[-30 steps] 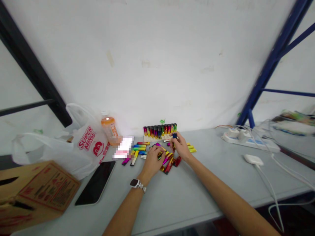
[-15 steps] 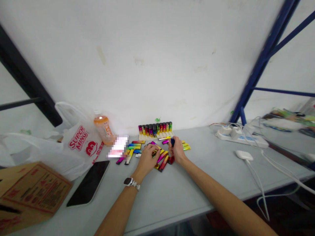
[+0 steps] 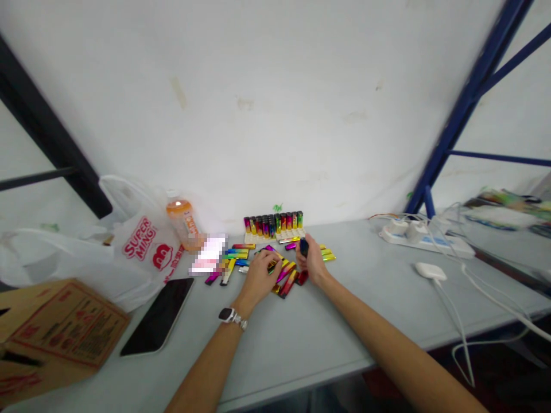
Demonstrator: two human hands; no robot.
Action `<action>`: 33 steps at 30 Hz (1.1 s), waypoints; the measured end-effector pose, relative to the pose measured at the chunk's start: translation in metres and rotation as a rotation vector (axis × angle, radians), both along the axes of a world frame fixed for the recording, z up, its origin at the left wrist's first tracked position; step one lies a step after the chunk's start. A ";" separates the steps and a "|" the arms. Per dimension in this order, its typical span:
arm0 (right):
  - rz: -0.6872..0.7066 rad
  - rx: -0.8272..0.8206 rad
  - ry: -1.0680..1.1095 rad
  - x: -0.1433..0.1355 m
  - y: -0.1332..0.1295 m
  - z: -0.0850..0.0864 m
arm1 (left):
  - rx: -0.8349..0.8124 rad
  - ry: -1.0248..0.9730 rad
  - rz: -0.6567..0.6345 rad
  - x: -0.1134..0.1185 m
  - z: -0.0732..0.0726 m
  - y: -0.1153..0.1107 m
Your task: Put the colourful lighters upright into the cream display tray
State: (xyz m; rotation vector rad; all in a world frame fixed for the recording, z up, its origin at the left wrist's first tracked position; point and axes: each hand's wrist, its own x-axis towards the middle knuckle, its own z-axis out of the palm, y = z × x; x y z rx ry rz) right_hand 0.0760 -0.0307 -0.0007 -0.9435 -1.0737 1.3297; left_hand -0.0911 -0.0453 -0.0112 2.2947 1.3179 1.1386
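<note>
My right hand (image 3: 315,261) is closed around a dark blue lighter (image 3: 303,246), held upright above the desk. Bent over the pile, my left hand (image 3: 259,275) has its fingers curled on a shiny yellow-green lighter (image 3: 272,265); its fingertips are partly hidden. Around both hands lie several metallic lighters in pink, yellow, blue and red, among them a red one (image 3: 288,284) and a yellow one (image 3: 328,257). Behind them, a row of lighters (image 3: 271,225) stands upright in a white holder (image 3: 289,234) against the wall, with bare slots along its front.
To the left are a blurred bright screen (image 3: 209,255), an orange drink bottle (image 3: 184,221), a white plastic bag (image 3: 144,246), a black tablet-like device (image 3: 159,318) and a cardboard box (image 3: 64,335). A power strip (image 3: 426,241) and white charger (image 3: 430,271) with cables lie right.
The view has shifted slightly. My right hand has turned a little, showing more of the dark blue lighter. My left hand stays over the pile with little visible change.
</note>
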 end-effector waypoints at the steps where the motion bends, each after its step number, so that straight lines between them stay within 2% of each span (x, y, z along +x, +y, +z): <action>1: -0.008 0.014 0.041 0.000 -0.001 0.001 | -0.001 0.003 0.000 0.000 0.000 0.000; 4: -0.040 0.154 0.009 0.002 0.004 0.003 | -0.010 0.016 0.001 -0.001 0.001 -0.001; 8: -0.088 0.372 -0.267 0.013 0.030 0.005 | -0.024 0.044 0.014 -0.001 0.001 -0.001; 13: -0.119 0.498 -0.547 0.018 0.066 0.009 | -0.019 0.049 0.005 -0.002 -0.001 -0.002; 15: -0.125 0.552 -0.689 0.016 0.070 0.010 | -0.019 0.070 0.014 -0.002 -0.002 -0.002; 18: -0.077 0.639 -0.963 0.016 0.062 0.010 | -0.017 0.092 0.018 -0.003 -0.003 -0.002; 22: 0.010 0.608 -1.392 0.023 0.043 0.013 | -0.018 0.088 0.007 -0.003 -0.003 0.000; 25: 0.029 0.555 -1.616 0.025 0.036 0.018 | -0.034 0.094 0.032 -0.002 -0.003 -0.001; 29: 0.069 0.577 -1.697 0.020 0.039 0.023 | -0.037 0.104 0.035 -0.002 -0.003 -0.003; 33: 0.031 0.579 -1.603 0.019 0.045 0.024 | -0.034 0.098 0.026 -0.003 -0.003 -0.002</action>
